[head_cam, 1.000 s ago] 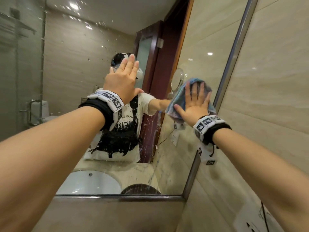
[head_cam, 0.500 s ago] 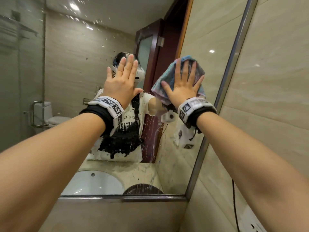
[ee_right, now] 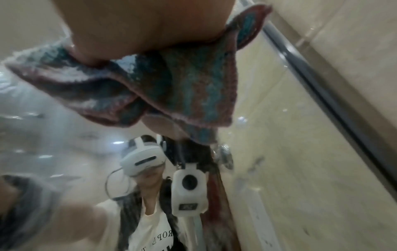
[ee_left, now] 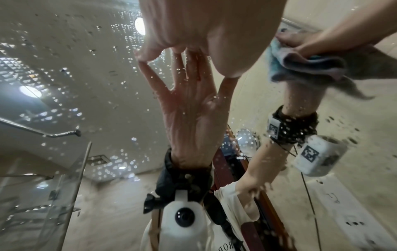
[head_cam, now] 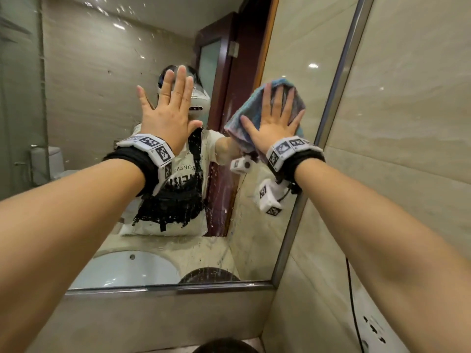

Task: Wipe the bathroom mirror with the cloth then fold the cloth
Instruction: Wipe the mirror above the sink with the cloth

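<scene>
The wall mirror (head_cam: 107, 80) fills the left and middle of the head view, speckled with water drops. My right hand (head_cam: 274, 121) presses a blue and pink striped cloth (head_cam: 244, 118) flat against the glass near the mirror's right frame, fingers straight and spread. In the right wrist view the cloth (ee_right: 171, 81) bunches under my palm against the mirror (ee_right: 268, 135). My left hand (head_cam: 168, 110) lies flat on the glass to the left, fingers straight, holding nothing. The left wrist view shows the left hand's fingertips (ee_left: 146, 54) touching the wet mirror (ee_left: 64, 59), with the cloth (ee_left: 305, 66) at the upper right.
A metal frame (head_cam: 331, 110) borders the mirror on the right and along the bottom. Beige tiled wall (head_cam: 407, 123) lies to the right, with a black cable (head_cam: 353, 301) and a socket lower down. The reflection shows a white basin (head_cam: 127, 268), a dark door and a toilet.
My right hand slid the cloth up and left from beside the frame, then a little back right and down. My left hand stayed flat on the glass, shifted slightly.
</scene>
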The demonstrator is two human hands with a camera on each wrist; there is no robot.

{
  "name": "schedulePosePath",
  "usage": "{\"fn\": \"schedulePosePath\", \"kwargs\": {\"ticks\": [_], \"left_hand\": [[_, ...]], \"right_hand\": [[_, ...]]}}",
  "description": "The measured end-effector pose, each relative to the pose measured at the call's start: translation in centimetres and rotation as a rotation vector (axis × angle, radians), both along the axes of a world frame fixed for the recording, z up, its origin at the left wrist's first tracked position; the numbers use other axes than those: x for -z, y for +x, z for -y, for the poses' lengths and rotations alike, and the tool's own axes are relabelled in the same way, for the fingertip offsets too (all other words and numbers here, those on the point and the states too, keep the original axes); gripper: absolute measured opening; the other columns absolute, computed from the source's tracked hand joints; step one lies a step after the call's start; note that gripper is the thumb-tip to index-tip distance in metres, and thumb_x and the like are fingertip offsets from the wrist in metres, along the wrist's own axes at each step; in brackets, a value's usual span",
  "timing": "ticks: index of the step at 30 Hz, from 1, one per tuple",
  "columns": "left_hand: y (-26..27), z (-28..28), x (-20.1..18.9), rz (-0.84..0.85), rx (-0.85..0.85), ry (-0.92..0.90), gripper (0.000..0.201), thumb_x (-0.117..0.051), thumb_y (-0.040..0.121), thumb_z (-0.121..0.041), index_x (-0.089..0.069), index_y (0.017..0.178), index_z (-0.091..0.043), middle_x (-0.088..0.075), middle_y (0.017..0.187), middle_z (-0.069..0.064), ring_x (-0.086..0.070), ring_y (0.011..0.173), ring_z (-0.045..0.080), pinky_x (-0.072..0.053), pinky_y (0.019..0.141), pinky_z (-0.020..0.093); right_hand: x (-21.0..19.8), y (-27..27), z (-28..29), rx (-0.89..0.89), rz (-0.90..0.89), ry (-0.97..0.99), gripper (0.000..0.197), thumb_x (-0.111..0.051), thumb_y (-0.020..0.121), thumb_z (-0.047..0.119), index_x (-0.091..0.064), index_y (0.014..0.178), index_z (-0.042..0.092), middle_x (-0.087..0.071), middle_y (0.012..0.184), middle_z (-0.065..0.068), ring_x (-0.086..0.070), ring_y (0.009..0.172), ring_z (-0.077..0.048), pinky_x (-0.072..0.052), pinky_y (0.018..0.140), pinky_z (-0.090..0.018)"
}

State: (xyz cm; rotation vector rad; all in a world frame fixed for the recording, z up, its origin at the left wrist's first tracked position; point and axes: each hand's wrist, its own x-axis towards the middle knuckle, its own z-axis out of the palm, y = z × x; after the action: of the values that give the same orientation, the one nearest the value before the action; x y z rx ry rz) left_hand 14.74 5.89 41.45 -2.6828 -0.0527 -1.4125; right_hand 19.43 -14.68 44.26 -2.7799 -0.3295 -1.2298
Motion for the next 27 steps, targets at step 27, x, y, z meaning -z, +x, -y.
{"fn": "schedulePosePath", "kwargs": {"ticks": [27], "left_hand": [[0.6, 1.0, 1.3, 0.031, -0.029, -0.064, 0.068, -0.025, 0.097, -0.044, 0.008, 0.147, -0.011, 0.015, 0.155, 0.008, 0.011, 0.143, 0.028, -0.009, 0.1, 0.074]], "right_hand": [[10.1, -0.9, -2.8, 0.109, -0.104, 0.541, 0.089, -0.032, 0.088, 0.065, 0.011, 0.149, 0.015, 0.009, 0.158, -0.011, 0.014, 0.144, -0.035, 0.007, 0.113, -0.059]]}}
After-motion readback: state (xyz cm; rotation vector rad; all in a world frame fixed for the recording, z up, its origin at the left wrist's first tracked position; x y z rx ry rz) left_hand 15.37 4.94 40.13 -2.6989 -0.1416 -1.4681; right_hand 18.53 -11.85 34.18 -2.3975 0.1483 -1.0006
